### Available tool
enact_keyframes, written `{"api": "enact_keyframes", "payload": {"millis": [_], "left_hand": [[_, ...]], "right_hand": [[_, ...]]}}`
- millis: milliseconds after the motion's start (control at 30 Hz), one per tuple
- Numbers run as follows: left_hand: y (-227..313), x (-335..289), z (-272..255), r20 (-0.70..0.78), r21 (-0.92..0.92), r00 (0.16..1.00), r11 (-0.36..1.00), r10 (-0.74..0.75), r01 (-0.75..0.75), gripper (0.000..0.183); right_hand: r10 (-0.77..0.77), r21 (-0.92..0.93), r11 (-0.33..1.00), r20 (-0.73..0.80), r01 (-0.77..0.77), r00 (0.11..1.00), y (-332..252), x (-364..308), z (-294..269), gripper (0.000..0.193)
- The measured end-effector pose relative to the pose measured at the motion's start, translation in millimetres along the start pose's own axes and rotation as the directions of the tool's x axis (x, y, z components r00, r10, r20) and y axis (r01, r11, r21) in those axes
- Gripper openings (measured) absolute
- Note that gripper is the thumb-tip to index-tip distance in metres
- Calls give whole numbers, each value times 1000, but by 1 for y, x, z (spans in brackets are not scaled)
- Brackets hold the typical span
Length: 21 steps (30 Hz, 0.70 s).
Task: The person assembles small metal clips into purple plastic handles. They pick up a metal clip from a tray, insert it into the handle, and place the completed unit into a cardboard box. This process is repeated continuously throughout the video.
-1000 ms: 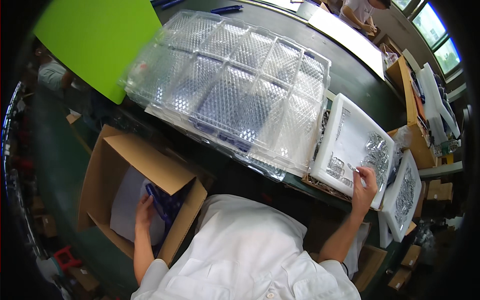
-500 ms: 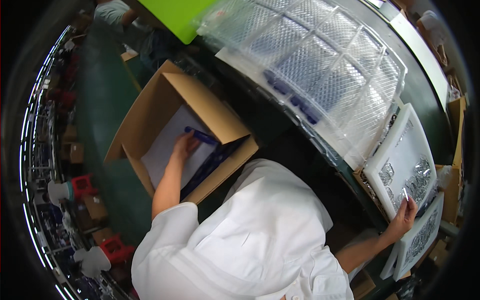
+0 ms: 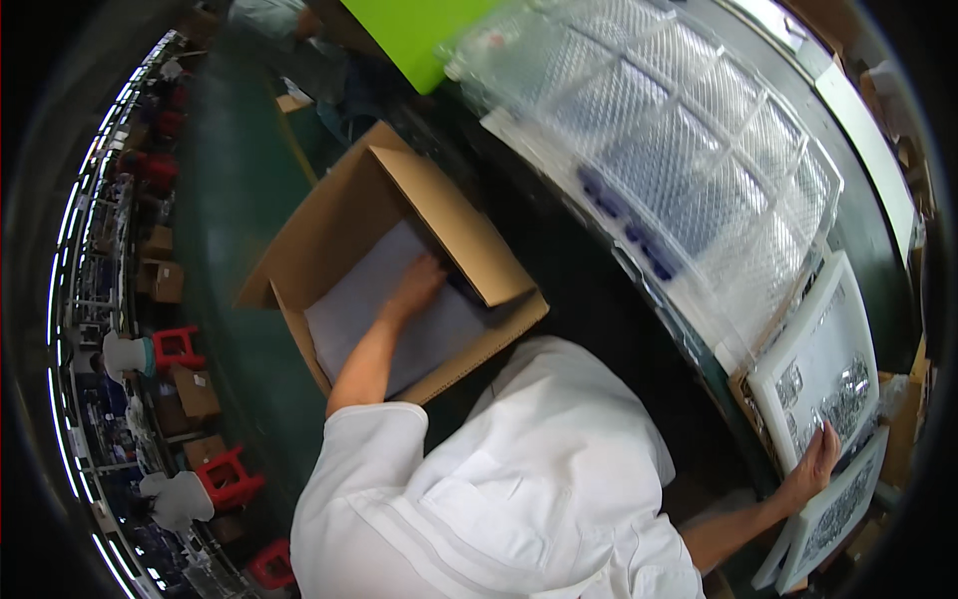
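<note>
My left hand (image 3: 414,287) is inside an open cardboard box (image 3: 334,225), over a grey-white sheet (image 3: 354,319) that lines it. Its fingers are blurred near the box's right-hand flap, and what they touch cannot be made out. A dark blue item (image 3: 465,287) shows only in part beside them, beneath that flap. On the far right, my right hand (image 3: 816,464) pinches a small shiny metal piece at the near edge of a white tray (image 3: 798,349). Small silvery metal parts (image 3: 848,394) lie heaped in this tray.
Clear plastic compartment trays (image 3: 679,130) lie on the bench ahead, with dark blue pieces (image 3: 629,225) along their near edge. A second white tray (image 3: 838,514) with metal parts sits below the first. Red stools (image 3: 228,479) stand at left. Another person (image 3: 274,18) is at upper left.
My left hand has moved deeper toward the box's right-hand flap; the blue tube-like item it held is no longer plainly visible. My right hand stays at the white tray. The whole view has shifted.
</note>
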<state>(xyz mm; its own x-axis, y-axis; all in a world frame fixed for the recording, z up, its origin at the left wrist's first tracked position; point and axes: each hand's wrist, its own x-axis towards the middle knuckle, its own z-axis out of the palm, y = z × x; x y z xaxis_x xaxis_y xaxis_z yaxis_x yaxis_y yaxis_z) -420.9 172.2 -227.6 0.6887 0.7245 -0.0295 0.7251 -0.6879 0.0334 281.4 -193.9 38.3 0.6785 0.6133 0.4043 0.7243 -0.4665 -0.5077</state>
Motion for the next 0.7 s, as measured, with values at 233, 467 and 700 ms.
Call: {"api": "enact_keyframes", "payload": {"millis": [233,467,700], "left_hand": [[14,-18,-78,269,-257,934,917,-236,306,16],[106,-34,-234,319,-948,823,-163,-470,275,34],[301,81,-301,39,-958,999,-286,-34,28,26]], "right_hand": [[141,199,971,-29,-132,990,31,-5,-1,26],[321,594,766,-20,-246,947,66,-32,19,23],[93,813,580,-111,37,989,-68,-29,15,20]]}}
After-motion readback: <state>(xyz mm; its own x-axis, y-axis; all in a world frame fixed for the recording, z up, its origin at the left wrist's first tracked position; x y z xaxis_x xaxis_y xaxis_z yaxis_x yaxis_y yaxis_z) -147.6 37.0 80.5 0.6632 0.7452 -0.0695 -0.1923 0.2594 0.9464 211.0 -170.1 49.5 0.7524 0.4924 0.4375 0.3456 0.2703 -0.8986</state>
